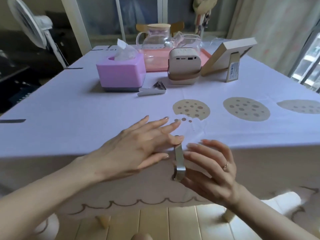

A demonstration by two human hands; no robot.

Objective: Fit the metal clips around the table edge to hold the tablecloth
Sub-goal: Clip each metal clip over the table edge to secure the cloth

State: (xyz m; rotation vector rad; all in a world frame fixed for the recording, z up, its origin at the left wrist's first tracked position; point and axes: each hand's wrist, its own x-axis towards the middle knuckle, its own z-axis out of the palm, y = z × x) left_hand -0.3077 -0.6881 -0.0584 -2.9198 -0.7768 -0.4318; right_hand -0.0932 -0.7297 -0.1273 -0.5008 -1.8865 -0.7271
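Observation:
A metal clip (179, 161) sits over the near table edge, its top end on the lilac tablecloth (78, 118) and its rounded loop hanging in front. My left hand (136, 151) lies flat on the cloth with straight fingers, and one fingertip presses the clip's top end. My right hand (213, 168) holds the clip's lower loop between thumb and curled fingers. Two spare metal clips (152, 90) lie on the cloth further back, near the tissue box.
A purple tissue box (120, 72), a pink tray (156, 60) with glass jugs, a beige speaker (184, 66) and a picture frame (228, 58) stand at the back. A fan (29, 21) stands far left. The cloth drapes over the near edge above a wooden floor.

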